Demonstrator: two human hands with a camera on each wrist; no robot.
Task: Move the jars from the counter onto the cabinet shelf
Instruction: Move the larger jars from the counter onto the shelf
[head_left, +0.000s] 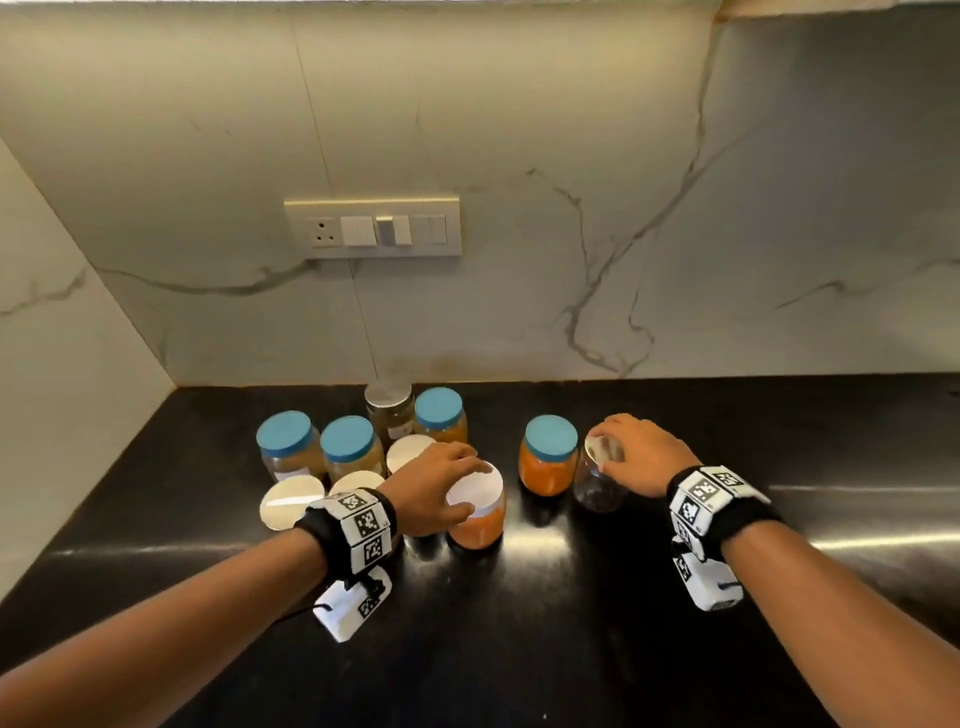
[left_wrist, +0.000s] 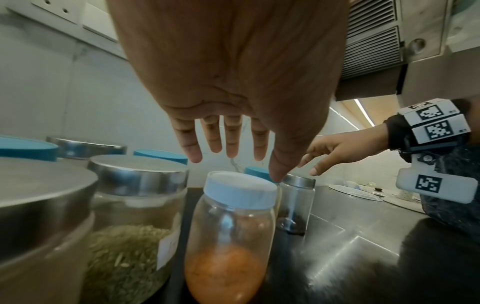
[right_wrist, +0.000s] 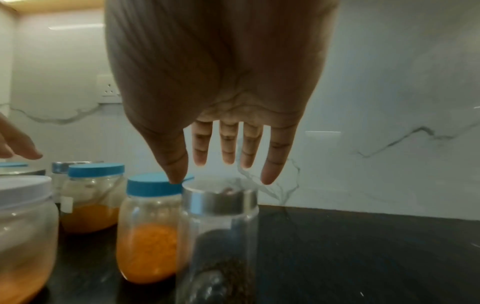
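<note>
the counter is glossy black. the wall is white marble with grey veins. near the counter's back edge stand jars with blue lids; one blue-lidded jar holds orange powder, as does a white-lidded jar. wristbands are black with black-and-white square codes.

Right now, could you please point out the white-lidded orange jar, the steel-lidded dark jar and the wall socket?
white-lidded orange jar (head_left: 475, 491): head view, on its lid.
steel-lidded dark jar (right_wrist: 219, 200): right wrist view, on its lid band.
wall socket (head_left: 326, 232): head view, on its face.
</note>
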